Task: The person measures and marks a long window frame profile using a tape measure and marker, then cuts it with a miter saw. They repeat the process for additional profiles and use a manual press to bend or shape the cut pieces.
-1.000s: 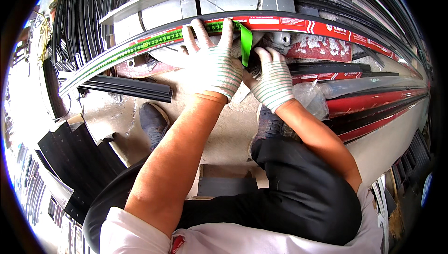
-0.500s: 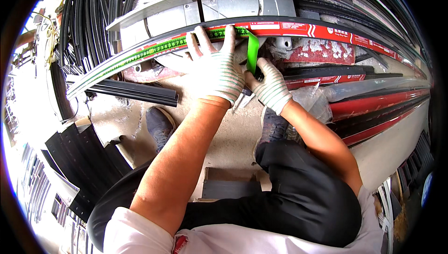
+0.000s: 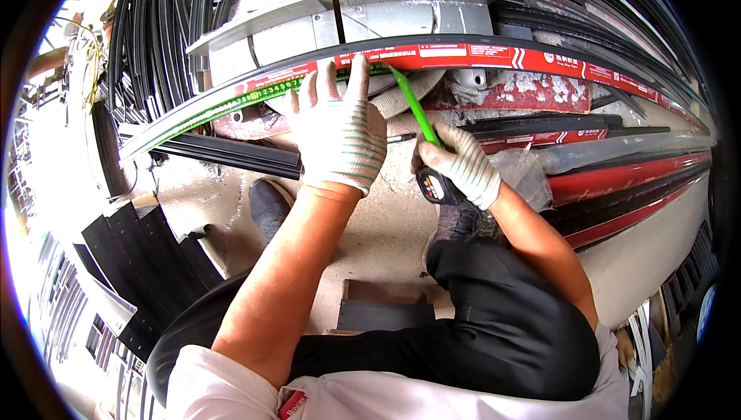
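Observation:
A long dark metal profile [image 3: 455, 39] with a red printed film along its face curves across the upper view. The green blade [image 3: 413, 99] of a tape measure runs along its lower edge to the left, then bends down toward me. My left hand [image 3: 340, 142], in a white striped knit glove, lies over the profile and blade with its fingers stretched out; its thumb is hidden. Lower and to the right, my gloved right hand [image 3: 465, 161] is closed round the tape measure's black case [image 3: 435, 187], from which the blade comes out.
Behind the profile stands a grey metal machine bed [image 3: 386, 18] with a slot. Bundled black profiles [image 3: 154, 26] lie at the upper left, and red and black ones [image 3: 625, 181] at the right. A dark ribbed stack [image 3: 147, 265] is at the lower left. My shoes [image 3: 270, 208] are on the floor.
My right hand has drawn the tape measure's case down toward me. The blade has slid lower on the profile and twisted, showing more red film. My left hand has shifted slightly left and down.

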`<state>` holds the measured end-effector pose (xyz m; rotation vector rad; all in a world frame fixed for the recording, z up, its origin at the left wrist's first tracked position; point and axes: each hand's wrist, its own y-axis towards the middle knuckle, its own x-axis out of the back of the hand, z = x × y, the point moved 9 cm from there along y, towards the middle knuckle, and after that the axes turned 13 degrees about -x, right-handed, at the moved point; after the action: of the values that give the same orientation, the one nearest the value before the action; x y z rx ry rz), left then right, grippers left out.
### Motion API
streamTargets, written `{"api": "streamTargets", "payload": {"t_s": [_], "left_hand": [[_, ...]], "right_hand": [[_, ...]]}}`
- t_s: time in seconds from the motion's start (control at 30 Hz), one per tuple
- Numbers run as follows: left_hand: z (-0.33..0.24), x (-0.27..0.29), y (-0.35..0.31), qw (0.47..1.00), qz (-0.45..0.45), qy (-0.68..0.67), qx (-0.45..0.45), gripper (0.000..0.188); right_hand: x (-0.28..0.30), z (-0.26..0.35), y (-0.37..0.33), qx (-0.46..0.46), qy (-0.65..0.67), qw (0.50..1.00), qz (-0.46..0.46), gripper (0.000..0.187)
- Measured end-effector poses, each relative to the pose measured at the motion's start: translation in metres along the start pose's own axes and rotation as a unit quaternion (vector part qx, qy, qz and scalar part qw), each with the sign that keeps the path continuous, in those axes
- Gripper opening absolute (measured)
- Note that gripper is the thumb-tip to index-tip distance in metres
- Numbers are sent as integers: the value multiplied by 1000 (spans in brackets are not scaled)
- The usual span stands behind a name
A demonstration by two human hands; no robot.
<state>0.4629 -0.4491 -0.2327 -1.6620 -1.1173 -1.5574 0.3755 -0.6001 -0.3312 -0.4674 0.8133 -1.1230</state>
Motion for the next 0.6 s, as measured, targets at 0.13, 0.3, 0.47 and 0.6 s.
{"api": "streamTargets", "payload": {"t_s": [0.13,0.3,0.47,0.6], "left_hand": [[4,14,-4,999,-1,-6,-47,54],[2,6,-10,987,95,-74,-108,18],[-1,-15,-27,945,241,-172,-141,11],[-14,-23,-31,918,276,-208,-194,6]], "right_hand": [[-8,2,-10,-57,-127,989,49,19],[-16,-10,-17,-106,-71,979,160,30],[-2,-36,-26,-135,-90,972,173,28],[12,-46,-40,-138,-127,967,175,33]]}}
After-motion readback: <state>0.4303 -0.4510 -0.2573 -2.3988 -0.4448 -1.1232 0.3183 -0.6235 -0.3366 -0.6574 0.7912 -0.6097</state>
